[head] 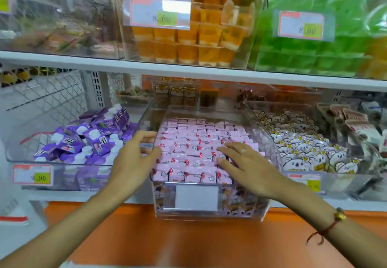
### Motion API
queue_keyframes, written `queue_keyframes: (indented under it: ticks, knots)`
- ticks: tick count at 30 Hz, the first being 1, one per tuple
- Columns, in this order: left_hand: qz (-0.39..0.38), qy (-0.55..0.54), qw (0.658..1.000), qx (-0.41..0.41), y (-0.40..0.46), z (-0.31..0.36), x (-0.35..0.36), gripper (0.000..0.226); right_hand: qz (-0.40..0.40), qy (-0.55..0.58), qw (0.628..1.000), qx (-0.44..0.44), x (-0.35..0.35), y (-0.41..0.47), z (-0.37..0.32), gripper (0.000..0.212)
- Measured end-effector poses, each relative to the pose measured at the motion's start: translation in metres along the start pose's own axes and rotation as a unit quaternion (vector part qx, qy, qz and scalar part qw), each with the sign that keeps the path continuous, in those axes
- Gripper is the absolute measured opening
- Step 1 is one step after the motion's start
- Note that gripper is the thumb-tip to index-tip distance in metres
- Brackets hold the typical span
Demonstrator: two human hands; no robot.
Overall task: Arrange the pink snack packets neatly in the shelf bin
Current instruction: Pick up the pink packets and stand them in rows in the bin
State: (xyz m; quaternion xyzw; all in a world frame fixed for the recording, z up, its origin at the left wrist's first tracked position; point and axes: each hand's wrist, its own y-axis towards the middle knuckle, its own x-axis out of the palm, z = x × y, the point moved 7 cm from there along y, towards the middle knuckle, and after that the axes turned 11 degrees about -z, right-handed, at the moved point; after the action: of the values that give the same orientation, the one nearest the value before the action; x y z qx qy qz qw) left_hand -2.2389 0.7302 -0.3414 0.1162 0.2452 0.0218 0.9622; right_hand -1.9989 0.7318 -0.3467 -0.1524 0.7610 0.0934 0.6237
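Note:
A clear plastic shelf bin sits pulled forward on the lower shelf, filled with rows of pink snack packets bearing red and white marks. My left hand is at the bin's left wall, fingers loosely spread, thumb touching the packets near the left edge. My right hand lies flat on top of the packets at the right front, fingers straight and pointing left, a ring on one finger. Neither hand holds a packet.
A bin of purple pouches stands to the left, a bin of white bear-print packets to the right. Orange jelly cups and green packs fill the upper shelf. An orange shelf front runs below.

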Motion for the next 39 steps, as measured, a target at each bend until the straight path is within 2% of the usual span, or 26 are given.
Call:
queue_keyframes:
  ticks: [2, 5, 6, 8, 11, 14, 16, 20, 23, 26, 31, 35, 37, 39]
  knots:
    - [0.012, 0.05, 0.999, 0.008, -0.003, 0.008, -0.003, 0.033, 0.002, -0.009, 1.0, 0.001, 0.001, -0.001, -0.001, 0.055]
    - [0.078, 0.167, 0.974, 0.131, -0.005, 0.051, -0.006, 0.035, 0.018, -0.015, 1.0, -0.003, 0.001, -0.002, -0.003, 0.053]
    - [0.074, 0.179, 0.966, 0.174, -0.001, 0.066, 0.0, 0.034, 0.024, -0.008, 1.0, -0.007, 0.0, -0.003, -0.003, 0.053]
    - [0.015, 0.191, 0.955, 0.224, 0.017, 0.089, 0.024, 0.03, 0.061, 0.017, 0.998, -0.025, -0.009, -0.005, -0.003, 0.05]
    - [-0.122, 0.205, 0.95, 0.202, 0.064, 0.096, 0.074, 0.027, 0.135, 0.005, 0.99, -0.029, -0.023, -0.01, 0.001, 0.048]
    - [-0.234, 0.216, 0.938, 0.139, 0.104, 0.081, 0.118, 0.031, 0.085, -0.015, 0.996, -0.027, -0.006, -0.006, 0.006, 0.051]
    - [-0.262, 0.256, 0.923, 0.119, 0.119, 0.072, 0.133, 0.031, 0.062, -0.017, 0.997, -0.031, 0.002, -0.002, 0.007, 0.051]
    - [-0.27, 0.337, 0.894, 0.123, 0.13, 0.068, 0.141, 0.019, 0.072, -0.011, 0.997, -0.032, -0.001, 0.001, 0.01, 0.052]
    - [-0.278, 0.37, 0.877, 0.129, 0.129, 0.07, 0.142, 0.023, 0.071, -0.011, 0.997, -0.032, 0.0, 0.003, 0.01, 0.051]
    - [-0.264, 0.367, 0.882, 0.136, 0.126, 0.071, 0.145, 0.019, 0.061, -0.004, 0.998, -0.025, 0.001, 0.003, 0.01, 0.051]
    - [-0.257, 0.295, 0.915, 0.095, 0.127, 0.066, 0.143, 0.015, 0.049, 0.004, 0.999, -0.022, 0.002, 0.002, 0.009, 0.051]
    - [-0.187, 0.321, 0.924, 0.087, 0.128, 0.074, 0.143, 0.02, 0.049, 0.004, 0.999, -0.022, 0.001, 0.001, 0.009, 0.051]
    - [-0.149, 0.269, 0.948, 0.079, 0.129, 0.078, 0.138, 0.021, 0.047, 0.003, 0.999, -0.023, 0.002, 0.001, 0.009, 0.051]
    - [-0.099, 0.124, 0.987, 0.04, 0.13, 0.08, 0.125, 0.023, 0.044, 0.004, 0.999, -0.024, 0.002, 0.001, 0.009, 0.051]
